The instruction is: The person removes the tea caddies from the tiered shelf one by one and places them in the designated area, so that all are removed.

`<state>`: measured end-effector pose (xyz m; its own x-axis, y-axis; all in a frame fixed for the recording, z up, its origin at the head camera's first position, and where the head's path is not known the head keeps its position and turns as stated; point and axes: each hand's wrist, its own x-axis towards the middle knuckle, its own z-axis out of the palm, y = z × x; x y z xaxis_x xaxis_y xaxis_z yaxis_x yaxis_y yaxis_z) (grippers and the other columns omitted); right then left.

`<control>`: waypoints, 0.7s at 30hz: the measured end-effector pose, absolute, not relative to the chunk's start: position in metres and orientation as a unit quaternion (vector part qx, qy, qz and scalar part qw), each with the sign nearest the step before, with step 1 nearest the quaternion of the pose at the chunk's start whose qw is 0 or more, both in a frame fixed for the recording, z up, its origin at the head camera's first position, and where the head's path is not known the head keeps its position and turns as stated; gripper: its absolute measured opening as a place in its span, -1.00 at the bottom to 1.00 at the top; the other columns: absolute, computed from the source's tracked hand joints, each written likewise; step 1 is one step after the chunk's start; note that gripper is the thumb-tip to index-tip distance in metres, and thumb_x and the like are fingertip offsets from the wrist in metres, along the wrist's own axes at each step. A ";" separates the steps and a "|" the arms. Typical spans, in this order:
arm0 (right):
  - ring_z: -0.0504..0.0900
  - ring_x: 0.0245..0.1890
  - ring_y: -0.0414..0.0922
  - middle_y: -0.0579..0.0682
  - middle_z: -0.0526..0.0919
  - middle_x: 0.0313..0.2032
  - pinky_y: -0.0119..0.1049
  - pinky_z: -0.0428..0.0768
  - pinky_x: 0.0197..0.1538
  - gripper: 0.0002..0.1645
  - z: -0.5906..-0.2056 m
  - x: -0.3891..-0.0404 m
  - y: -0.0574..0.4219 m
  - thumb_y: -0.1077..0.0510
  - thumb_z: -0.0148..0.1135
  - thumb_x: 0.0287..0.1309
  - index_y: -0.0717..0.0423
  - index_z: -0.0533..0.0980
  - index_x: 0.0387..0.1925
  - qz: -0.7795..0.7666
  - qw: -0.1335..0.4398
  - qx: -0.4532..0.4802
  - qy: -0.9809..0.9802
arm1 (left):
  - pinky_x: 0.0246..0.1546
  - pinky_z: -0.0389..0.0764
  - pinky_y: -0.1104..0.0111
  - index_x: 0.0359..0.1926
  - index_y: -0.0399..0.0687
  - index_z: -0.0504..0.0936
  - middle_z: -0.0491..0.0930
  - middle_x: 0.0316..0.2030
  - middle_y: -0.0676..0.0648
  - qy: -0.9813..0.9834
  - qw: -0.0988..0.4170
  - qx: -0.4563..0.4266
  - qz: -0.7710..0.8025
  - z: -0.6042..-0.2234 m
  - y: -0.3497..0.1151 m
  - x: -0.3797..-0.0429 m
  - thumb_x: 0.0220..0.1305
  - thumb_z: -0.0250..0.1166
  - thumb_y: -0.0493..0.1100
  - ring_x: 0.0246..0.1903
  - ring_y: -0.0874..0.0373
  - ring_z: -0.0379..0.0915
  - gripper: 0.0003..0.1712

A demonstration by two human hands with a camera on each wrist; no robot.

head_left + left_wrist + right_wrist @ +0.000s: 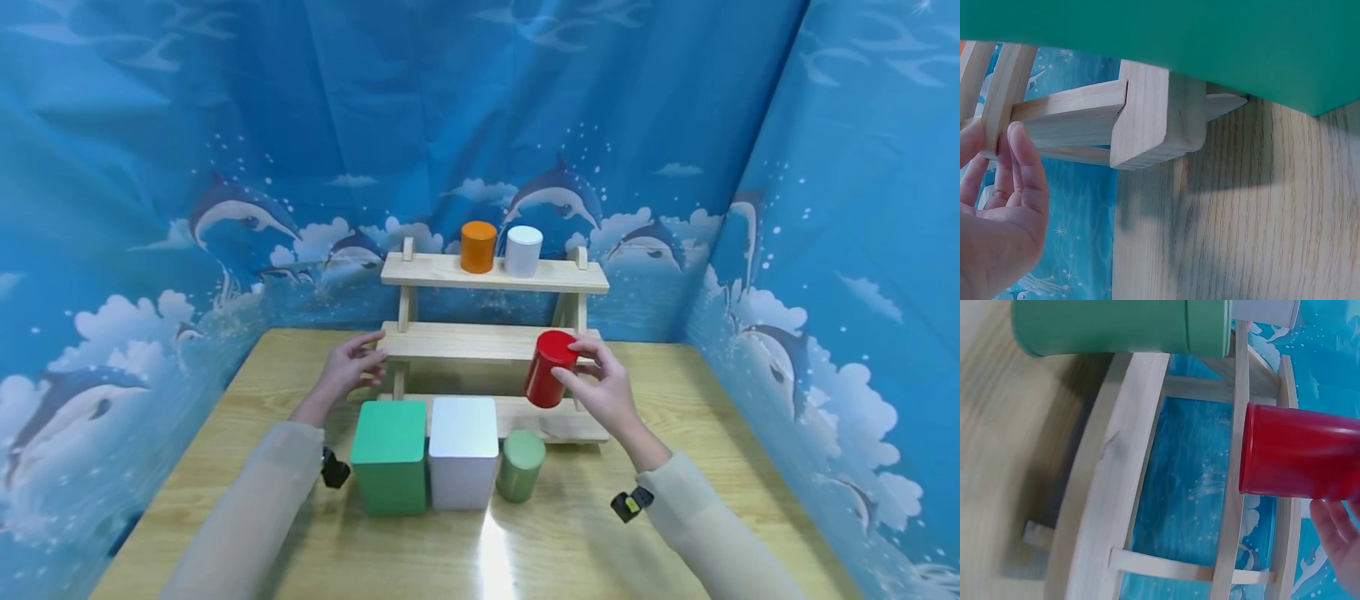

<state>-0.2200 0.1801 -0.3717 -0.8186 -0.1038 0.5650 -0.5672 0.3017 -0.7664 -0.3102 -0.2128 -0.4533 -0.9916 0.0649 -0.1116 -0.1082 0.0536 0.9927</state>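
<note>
The red canister [548, 375], slightly tilted, is between the thumb and fingers of the right hand [604, 388], which pinches its side before the right part of the middle shelf [457, 342], well apart from the left hand [348, 367], whose thumb and fingers pinch that shelf's left end.

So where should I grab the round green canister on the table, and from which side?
Probably around the body of the round green canister, below its lid, pinching across its width and coming from the right. It stands upright with a round wall, and the white box sits close on its left, with the three-tier wooden stand behind it.
</note>
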 end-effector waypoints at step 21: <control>0.50 -0.07 -0.18 0.28 0.50 -0.02 -0.21 0.64 -0.17 -0.57 -0.410 -0.187 0.208 0.46 0.36 -0.10 0.41 0.43 -0.13 0.504 0.226 0.211 -0.807 | -0.23 0.63 0.14 0.30 0.09 0.34 0.48 -0.04 -0.28 0.720 0.056 -0.019 0.691 -0.453 -0.212 -0.309 0.20 0.29 -0.01 -0.33 0.04 0.57 -0.35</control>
